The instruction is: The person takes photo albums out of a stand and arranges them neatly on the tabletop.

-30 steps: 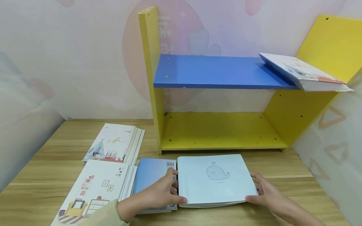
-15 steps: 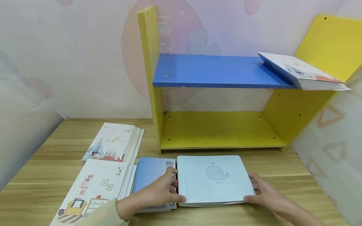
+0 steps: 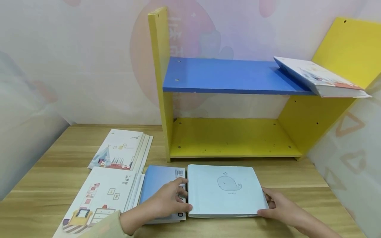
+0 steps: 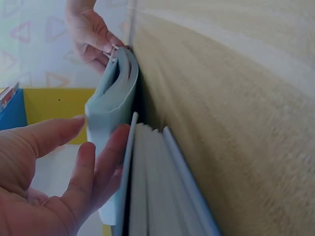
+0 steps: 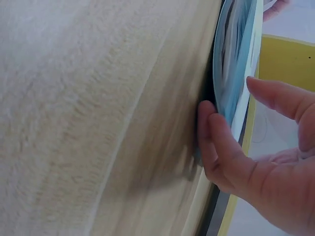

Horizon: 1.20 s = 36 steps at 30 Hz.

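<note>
In the head view a pale blue book (image 3: pixel 205 195) with a whale drawing on its cover lies flat on the wooden table. My left hand (image 3: pixel 166 200) is at its left edge, over a blue book (image 3: pixel 160 177) with a barcode. The left wrist view shows that hand's fingers (image 4: pixel 112 150) spread loosely by the whale book's spine (image 4: pixel 106 115), thumb apart from them. At the right edge my right hand (image 3: pixel 279 208) pinches the lower corner, thumb on top and fingers beneath. From the right wrist, the whale book's page edges (image 5: pixel 231 54) look slightly parted near those fingers (image 5: pixel 221 142).
Behind stands a yellow shelf unit (image 3: pixel 232 135) with a blue shelf board (image 3: pixel 220 76). A thick white book (image 3: pixel 321 74) leans at the board's right end. To the left lie two overlapping stacks of white picture books, one nearer (image 3: pixel 110 185) and one farther (image 3: pixel 119 145).
My left thumb has drawn back a little to the left, off the whale book's cover. The whale book's lower edge looks more closed than before. My right hand stays at its corner.
</note>
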Motion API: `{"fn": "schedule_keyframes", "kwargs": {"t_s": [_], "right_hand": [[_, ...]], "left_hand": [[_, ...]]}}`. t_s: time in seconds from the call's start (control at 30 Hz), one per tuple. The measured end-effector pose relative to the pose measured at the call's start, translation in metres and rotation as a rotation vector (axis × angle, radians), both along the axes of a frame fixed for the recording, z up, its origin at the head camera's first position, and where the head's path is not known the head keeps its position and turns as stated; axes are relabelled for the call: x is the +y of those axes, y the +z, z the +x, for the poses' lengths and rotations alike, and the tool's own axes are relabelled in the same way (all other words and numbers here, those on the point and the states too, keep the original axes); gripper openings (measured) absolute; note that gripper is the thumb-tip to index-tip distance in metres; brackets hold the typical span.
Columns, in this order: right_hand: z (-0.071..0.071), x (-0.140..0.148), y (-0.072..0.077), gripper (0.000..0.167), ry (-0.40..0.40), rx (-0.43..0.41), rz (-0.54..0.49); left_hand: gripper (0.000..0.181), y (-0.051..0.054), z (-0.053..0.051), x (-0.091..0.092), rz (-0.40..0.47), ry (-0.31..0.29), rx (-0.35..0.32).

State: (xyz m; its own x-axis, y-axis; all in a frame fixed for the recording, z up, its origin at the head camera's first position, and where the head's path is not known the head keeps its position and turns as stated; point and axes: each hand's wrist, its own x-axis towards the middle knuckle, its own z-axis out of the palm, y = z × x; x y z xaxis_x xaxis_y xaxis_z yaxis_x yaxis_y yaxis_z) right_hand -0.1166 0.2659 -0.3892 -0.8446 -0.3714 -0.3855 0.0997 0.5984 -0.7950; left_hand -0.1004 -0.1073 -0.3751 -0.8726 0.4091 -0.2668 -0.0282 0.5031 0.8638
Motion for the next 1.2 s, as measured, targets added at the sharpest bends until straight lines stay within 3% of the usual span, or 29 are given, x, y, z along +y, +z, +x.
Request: {"fn": "schedule_keyframes", "kwargs": {"t_s": [0.5,0.9,1.2], "right_hand": [[0.002,0.007,0.003,0.085,0.016,-0.007,0.006],[0.002,0.012,0.005,0.075,0.093,-0.049,-0.095],[0.000,0.017,0.013,0.067,0.081,0.023,-0.020]], "left_hand": [[0.063,0.007,-0.002,-0.003,0.090,0.023,-0.016],[0.053,0.008,-0.005,-0.008,0.096,0.034,0.014],[0.049,0.011,-0.011,-0.011,0.110,0.006,0.034]]}}
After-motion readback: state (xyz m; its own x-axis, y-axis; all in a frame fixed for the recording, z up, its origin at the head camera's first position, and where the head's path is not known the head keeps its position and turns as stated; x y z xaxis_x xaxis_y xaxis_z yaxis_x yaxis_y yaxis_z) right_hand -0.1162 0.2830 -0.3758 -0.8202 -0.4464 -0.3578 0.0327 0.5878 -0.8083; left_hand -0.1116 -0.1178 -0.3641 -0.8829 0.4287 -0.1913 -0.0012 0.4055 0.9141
